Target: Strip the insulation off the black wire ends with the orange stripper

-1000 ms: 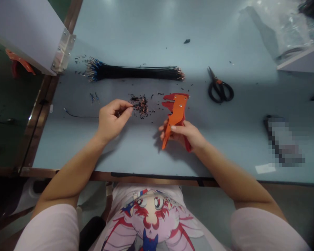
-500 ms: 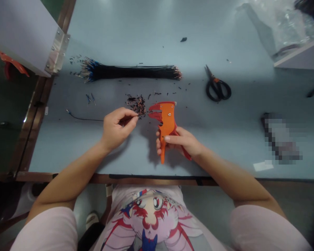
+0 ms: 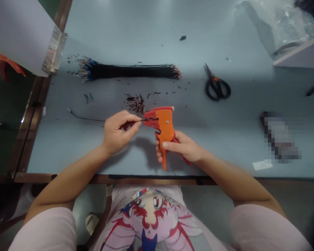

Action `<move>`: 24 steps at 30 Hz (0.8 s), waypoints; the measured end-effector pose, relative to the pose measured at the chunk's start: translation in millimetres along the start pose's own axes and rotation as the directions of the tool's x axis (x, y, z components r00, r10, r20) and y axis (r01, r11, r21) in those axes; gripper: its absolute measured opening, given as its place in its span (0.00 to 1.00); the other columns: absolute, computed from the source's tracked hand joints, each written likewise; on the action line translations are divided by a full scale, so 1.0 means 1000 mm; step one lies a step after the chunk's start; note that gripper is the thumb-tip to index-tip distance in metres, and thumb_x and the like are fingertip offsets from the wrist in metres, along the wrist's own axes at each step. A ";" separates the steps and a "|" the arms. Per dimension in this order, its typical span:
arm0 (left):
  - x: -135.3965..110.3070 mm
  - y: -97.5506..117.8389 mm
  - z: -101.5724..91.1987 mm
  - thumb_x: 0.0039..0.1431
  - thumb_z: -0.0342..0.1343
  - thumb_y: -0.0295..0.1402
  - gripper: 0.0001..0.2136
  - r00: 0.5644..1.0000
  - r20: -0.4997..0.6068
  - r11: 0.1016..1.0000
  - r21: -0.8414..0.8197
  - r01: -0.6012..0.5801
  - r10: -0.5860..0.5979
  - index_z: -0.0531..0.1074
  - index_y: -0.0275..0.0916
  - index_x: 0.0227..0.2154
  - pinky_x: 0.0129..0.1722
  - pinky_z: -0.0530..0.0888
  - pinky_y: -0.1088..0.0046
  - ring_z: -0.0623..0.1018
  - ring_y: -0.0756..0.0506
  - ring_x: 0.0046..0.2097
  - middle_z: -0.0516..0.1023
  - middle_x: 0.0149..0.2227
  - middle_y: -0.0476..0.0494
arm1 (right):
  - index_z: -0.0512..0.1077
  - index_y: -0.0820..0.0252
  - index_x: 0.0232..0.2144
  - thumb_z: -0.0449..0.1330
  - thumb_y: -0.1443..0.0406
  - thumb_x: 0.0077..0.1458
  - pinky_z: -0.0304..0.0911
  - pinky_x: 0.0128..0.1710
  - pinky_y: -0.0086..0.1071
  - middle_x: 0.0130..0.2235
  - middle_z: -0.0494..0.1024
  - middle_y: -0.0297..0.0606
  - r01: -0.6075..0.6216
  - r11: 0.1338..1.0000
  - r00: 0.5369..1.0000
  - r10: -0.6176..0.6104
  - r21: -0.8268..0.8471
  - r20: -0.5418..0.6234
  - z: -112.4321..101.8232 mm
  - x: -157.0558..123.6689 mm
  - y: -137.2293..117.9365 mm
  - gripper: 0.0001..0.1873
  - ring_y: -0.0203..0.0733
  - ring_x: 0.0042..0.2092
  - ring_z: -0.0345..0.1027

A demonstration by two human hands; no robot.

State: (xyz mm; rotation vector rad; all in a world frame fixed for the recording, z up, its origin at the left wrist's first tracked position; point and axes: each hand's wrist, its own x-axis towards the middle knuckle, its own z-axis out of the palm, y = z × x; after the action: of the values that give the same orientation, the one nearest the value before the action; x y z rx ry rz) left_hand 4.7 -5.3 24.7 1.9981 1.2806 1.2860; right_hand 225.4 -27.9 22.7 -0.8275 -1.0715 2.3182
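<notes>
Between thumb and fingers, my left hand (image 3: 121,131) pinches a thin black wire (image 3: 90,120) close to its right end. The wire's far end, with a blue terminal (image 3: 70,110), trails out to the left. My right hand (image 3: 181,146) is wrapped round an orange and red wire stripper (image 3: 165,126), whose jaws point left. The wire's right end lies between those jaws; how firmly they grip it I cannot tell. Just behind the jaws is a pile of black and copper-coloured scraps (image 3: 136,104).
A long bundle of black wires (image 3: 131,71) lies at the back, blue terminals leftward. Black-handled scissors (image 3: 217,85) rest right of it. Several loose terminals (image 3: 89,98) lie at left. A blurred-out object (image 3: 281,135) is at right, and clear plastic bags (image 3: 293,28) sit back right.
The wire's end has gone from just left of the stripper's jaws to between them. The stripper has shifted slightly left and nearer to me; my left hand has moved slightly right.
</notes>
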 end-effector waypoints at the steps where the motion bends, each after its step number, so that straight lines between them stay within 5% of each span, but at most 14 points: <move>1: 0.000 0.000 0.000 0.52 0.59 0.27 0.02 1.000 0.002 1.000 0.002 -0.014 0.014 0.75 0.40 0.28 0.25 0.63 0.77 0.66 0.55 0.24 0.72 0.23 0.53 | 0.66 0.66 0.36 0.62 0.60 0.55 0.73 0.28 0.33 0.28 0.75 0.39 -0.005 1.000 1.000 0.005 -0.011 -0.010 0.000 0.000 0.000 0.14 0.39 0.29 0.74; 24: 0.000 0.000 0.000 0.52 0.58 0.24 0.03 0.997 0.009 0.997 0.036 -0.073 0.073 0.74 0.38 0.27 0.23 0.62 0.79 0.66 0.56 0.23 0.70 0.21 0.53 | 0.66 0.64 0.32 0.60 0.59 0.56 0.70 0.22 0.29 0.25 0.73 0.35 0.007 0.995 1.000 -0.010 -0.102 -0.028 0.004 0.000 -0.002 0.12 0.36 0.25 0.71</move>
State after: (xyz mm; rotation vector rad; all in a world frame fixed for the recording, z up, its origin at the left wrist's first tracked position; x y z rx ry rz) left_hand 4.7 -5.6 25.1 2.0902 1.2463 1.2963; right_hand 223.3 -28.9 25.9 -0.8894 -1.1875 2.2538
